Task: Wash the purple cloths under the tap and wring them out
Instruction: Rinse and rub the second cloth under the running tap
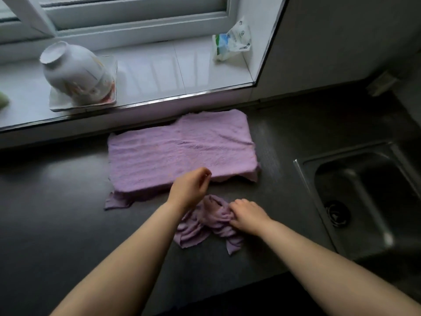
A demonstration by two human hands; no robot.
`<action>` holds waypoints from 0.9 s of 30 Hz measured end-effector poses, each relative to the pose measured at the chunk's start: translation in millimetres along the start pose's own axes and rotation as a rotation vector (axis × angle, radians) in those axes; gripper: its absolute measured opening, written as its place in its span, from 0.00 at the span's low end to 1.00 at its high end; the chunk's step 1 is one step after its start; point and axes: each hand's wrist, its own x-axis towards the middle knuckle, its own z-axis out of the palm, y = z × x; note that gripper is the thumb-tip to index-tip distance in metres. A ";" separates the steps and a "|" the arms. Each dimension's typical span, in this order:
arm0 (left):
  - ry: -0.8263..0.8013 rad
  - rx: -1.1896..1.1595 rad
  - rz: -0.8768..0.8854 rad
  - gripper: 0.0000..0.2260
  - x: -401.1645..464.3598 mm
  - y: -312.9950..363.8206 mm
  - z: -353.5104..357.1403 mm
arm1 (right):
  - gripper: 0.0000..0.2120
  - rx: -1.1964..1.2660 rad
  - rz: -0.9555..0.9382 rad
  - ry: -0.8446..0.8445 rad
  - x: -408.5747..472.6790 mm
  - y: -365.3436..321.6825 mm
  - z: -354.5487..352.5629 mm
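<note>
Head view: my right hand grips the crumpled purple cloth on the dark counter, beside the sink; my left hand, fingers loosely curled, hovers empty by the flat purple towel.

left hand is motion-blurred, its grip unclear; sink cut off at right edge.

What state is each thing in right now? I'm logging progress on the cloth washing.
Flat purple cloth: spread out on the counter, not held.
Crumpled purple cloth: bunched on the counter, gripped by the right hand.
Right hand: fingers curled into the crumpled cloth.
Left hand: raised over the flat cloth's near edge, fingers loosely curled, holding nothing visible.
Sink: no cloth in it; tap not in view.
White bowl: upside down on a tray.
</note>
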 end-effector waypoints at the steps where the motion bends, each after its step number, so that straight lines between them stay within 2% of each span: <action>1: -0.083 -0.017 -0.018 0.09 -3.0 7.0 4.7 | 0.16 0.088 0.035 0.046 -4.0 4.4 2.1; 4: -0.440 -0.115 -0.119 0.16 -9.4 23.5 18.6 | 0.11 0.510 0.090 0.246 -19.4 22.1 -1.0; 6: -0.665 -0.192 -0.162 0.21 -13.5 34.5 29.6 | 0.11 0.711 0.066 0.408 -35.9 31.6 -9.9; 7: -0.724 -0.220 -0.164 0.23 -14.1 41.7 35.2 | 0.12 0.784 0.049 0.483 -45.4 36.8 -14.2; 9: -0.764 -0.192 -0.100 0.25 -11.1 61.5 45.2 | 0.12 0.863 0.040 0.615 -66.1 50.4 -22.5; 13: -0.767 -0.153 -0.029 0.14 1.5 115.1 68.2 | 0.12 0.923 0.132 0.912 -117.4 86.5 -35.0; 16: -0.762 -0.512 -0.142 0.15 8.0 161.8 87.6 | 0.12 0.909 0.224 1.103 -162.3 123.9 -34.6; 19: -0.839 -0.960 -0.239 0.21 10.3 217.0 109.5 | 0.12 0.892 0.290 1.155 -206.3 166.7 -21.3; 22: -0.954 -1.229 -0.269 0.24 6.4 277.9 133.4 | 0.16 0.939 0.404 1.069 -248.8 200.4 -2.9; 25: -1.036 -1.330 -0.262 0.19 0.0 330.7 157.6 | 0.20 1.026 0.549 0.950 -280.6 236.5 23.7; 26: -1.054 -1.325 -0.266 0.20 -2.8 348.0 165.3 | 0.20 1.090 0.615 0.985 -291.8 247.1 29.5; 27: -1.050 -1.319 -0.268 0.19 -5.0 365.4 171.8 | 0.18 1.168 0.693 1.089 -302.5 259.3 35.2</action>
